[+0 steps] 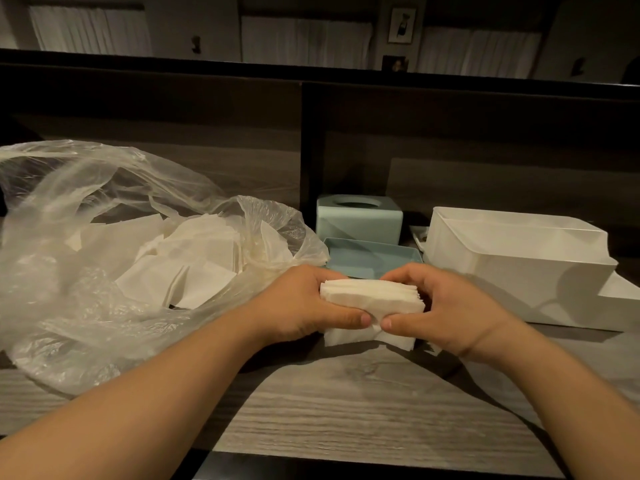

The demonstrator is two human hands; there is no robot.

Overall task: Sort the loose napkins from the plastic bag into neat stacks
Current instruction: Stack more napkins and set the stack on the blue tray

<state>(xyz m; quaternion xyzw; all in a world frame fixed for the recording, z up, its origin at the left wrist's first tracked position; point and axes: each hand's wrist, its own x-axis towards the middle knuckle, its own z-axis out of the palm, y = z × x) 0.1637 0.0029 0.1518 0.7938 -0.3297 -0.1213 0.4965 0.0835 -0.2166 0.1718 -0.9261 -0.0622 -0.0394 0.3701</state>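
I see a grey wood-grain table (346,410) running across the bottom of my view. At its back, a pale teal box (358,220) with an oval opening in its top stands against a dark panelled wall (450,133). Just in front of the box lies a shallow teal tray (367,258). To the right sits a white plastic bin (519,258), open at the top. Beyond the wall I make out pale curtains (304,39) and a small framed picture (401,26).
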